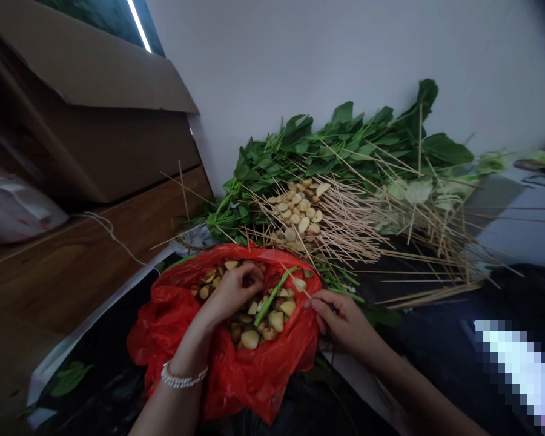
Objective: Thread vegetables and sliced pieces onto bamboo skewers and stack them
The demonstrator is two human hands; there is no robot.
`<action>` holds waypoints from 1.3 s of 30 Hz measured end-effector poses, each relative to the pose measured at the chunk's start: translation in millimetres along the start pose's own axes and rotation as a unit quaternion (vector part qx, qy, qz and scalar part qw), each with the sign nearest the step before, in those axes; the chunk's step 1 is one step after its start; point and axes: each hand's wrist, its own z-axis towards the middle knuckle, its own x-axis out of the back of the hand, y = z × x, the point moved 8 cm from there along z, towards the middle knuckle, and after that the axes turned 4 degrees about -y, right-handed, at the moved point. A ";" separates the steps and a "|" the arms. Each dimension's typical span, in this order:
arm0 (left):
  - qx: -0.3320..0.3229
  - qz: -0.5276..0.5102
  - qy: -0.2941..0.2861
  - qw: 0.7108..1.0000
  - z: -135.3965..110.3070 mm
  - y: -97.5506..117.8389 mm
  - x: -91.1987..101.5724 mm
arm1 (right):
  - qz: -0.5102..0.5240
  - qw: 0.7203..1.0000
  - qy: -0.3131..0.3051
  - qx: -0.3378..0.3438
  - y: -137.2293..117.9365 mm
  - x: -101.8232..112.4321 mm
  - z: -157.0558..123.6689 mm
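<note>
A red plastic bag (254, 375) lies wide open in front of me, full of cut potato pieces (251, 339). My left hand (236, 287), with a beaded bracelet at the wrist, is inside the bag's mouth over the pieces. Its fingers are curled together, and whatever they pinch is hidden. At the bag's right rim my right hand (338, 312) grips a thin wooden skewer (307, 294) between thumb and fingers. A pale potato piece (299, 283) sits on that skewer. Across the potatoes lies a green stem (272, 298).
Behind the bag, skewered potato slices (300, 209) are piled with their sticks (349, 227) pointing right. Leafy greens (345, 130) lie along the wall, with loose skewers (454, 242) at the right. A cardboard box (131, 139) and white container (18, 203) stand left; black plastic sheeting (104, 369) lies underneath.
</note>
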 end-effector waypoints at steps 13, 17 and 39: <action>0.117 -0.549 0.020 0.827 1.2 -10.0 -22.6 | 0.008 1.000 -0.001 -0.015 -3.7 -4.0 -4.5; 0.133 -0.559 0.039 0.817 1.0 -12.8 -25.6 | -0.017 1.000 -0.013 0.007 -8.5 -4.7 -4.6; 0.135 -0.640 0.021 0.756 2.3 -12.1 -32.8 | -0.068 0.996 -0.015 0.055 -21.4 -8.2 -8.3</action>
